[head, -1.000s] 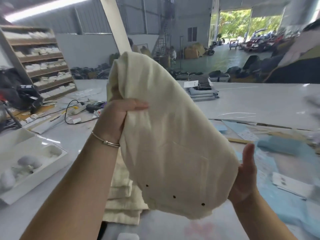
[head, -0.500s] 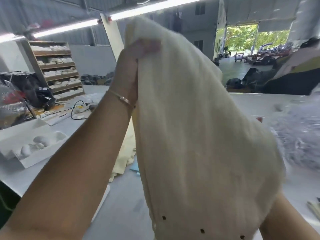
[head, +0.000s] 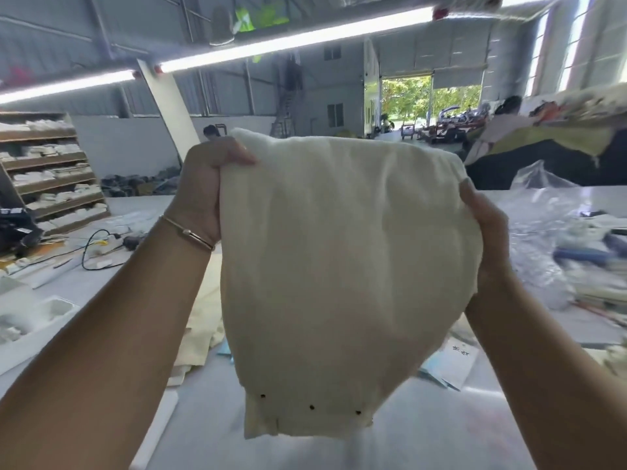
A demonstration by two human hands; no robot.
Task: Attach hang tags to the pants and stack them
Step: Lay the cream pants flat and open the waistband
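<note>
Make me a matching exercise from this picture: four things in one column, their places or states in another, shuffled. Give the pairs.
Things:
1. cream pants
2. left hand
3. clear plastic bags
4. shelves

Places or states:
A. far left, stocked with folded goods
B. held up, off the table
C. grips the upper left corner
D. crumpled on the table's right side

Pairs: 1-B, 2-C, 3-D, 4-A

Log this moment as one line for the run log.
left hand grips pants top corner | right hand grips other corner | pants aloft over table
</note>
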